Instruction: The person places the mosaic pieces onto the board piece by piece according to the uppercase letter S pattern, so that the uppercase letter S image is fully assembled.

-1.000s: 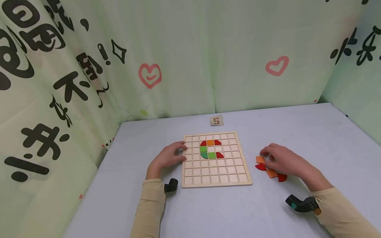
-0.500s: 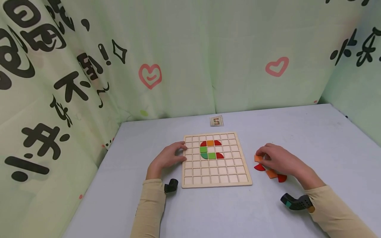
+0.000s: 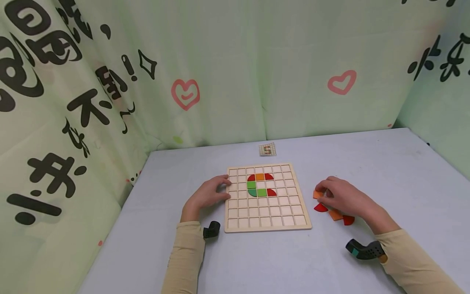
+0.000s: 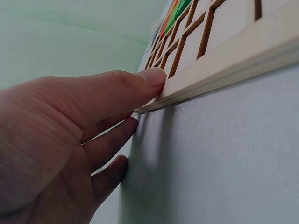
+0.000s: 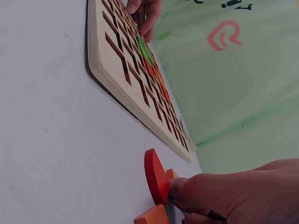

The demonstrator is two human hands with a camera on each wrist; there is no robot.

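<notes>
A wooden grid board [image 3: 268, 228] lies on the table, with several coloured tiles in its cells forming a C-like shape. My left hand [image 3: 207, 192] touches the board's left edge; in the left wrist view the thumb [image 4: 152, 77] rests on the rim and the other fingers are spread beside it. Right of the board, my right hand [image 3: 345, 197] pinches an orange square tile [image 3: 317, 194], partly covered by the fingers. A red quarter-round tile [image 5: 155, 176] stands out next to the thumb. Another orange tile [image 3: 335, 215] and another red tile [image 3: 348, 220] lie under the palm side.
A small pattern card [image 3: 267, 149] lies beyond the board near the back of the table. Light green curtains [image 3: 227, 73] with black writing and pink hearts hang behind and at both sides. Black wrist cameras [image 3: 364, 249] are strapped to both forearms.
My right hand has shifted slightly left and away from me, and the orange tile at its fingertips has moved with it. The left hand and board have stayed still.
</notes>
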